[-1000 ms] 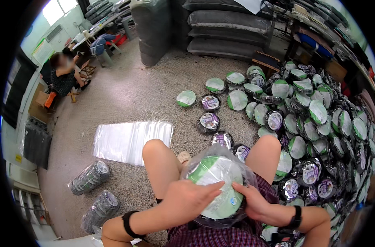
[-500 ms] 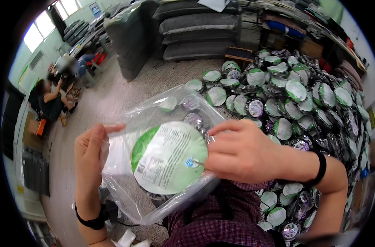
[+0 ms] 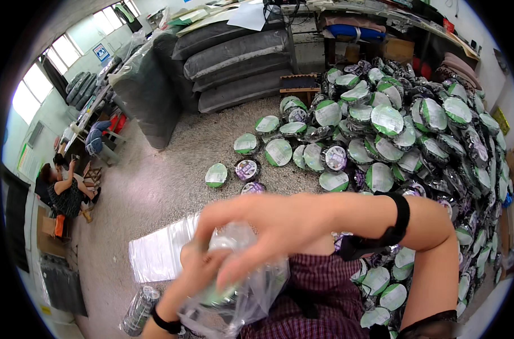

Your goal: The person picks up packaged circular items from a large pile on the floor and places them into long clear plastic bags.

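A clear plastic bag (image 3: pixel 257 288) rests against my lap, its upper part bunched up. Through the film, part of a round pack (image 3: pixel 220 295) with a green and white label shows dimly. My left hand (image 3: pixel 196 268) is closed around the gathered top of the bag. Over it reaches my right hand (image 3: pixel 268 223), smeared by motion, its thumb and fingers curved about the bunched film. Whether the right fingers grip the film cannot be made out. Both wrists wear black bands.
A large heap of round packs (image 3: pixel 388 120) fills the right side. White flat plastic sheets (image 3: pixel 161 248) and a dark wrapped roll (image 3: pixel 139 311) lie at the left. Grey wrapped cushions (image 3: pixel 240 68) stand stacked behind. A person (image 3: pixel 65 189) sits far left.
The bag was spread open between my hands with the labelled pack at its mouth. Now its top is bunched, lower and nearer my lap, and my right hand has crossed left over my left.
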The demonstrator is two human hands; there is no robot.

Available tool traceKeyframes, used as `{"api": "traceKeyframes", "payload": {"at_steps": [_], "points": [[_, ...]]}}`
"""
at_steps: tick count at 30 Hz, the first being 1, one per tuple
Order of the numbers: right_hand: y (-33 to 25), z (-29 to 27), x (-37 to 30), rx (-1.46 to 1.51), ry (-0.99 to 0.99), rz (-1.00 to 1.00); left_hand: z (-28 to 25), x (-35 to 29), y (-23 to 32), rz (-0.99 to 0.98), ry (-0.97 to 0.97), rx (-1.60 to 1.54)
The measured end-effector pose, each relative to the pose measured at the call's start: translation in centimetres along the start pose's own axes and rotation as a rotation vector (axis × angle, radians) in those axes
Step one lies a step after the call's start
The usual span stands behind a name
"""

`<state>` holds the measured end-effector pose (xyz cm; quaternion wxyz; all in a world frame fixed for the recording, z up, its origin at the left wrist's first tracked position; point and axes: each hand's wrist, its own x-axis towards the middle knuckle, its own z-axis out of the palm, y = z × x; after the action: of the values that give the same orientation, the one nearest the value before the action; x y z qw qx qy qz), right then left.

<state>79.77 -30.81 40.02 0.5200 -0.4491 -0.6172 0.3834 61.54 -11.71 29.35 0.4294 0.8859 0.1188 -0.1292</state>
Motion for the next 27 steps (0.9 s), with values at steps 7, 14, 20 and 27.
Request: {"api": "traceKeyframes", "payload": {"at_steps": [7, 14, 20, 27], "points": [[34.5, -11.5, -3.9, -0.280, 0.338, 0.799, -0.3, 0.6, -2.4, 0.045, 0.046, -0.115], [59.2, -6.0, -7.7, -0.495, 0.216, 1.333, -2.5, 4.0, -5.5, -0.092, 0.025, -0.298], [59.7, -7.2, -0.2, -0.013, 0.234, 0.990, -3.0, 7.8, -7.6, -0.084, 0.228, -0.336], [66.4, -11.2, 5.3, -0.026, 0.468, 1.156, -4.2, 10.5, -11.0, -0.112, 0.183, -0.349]]}}
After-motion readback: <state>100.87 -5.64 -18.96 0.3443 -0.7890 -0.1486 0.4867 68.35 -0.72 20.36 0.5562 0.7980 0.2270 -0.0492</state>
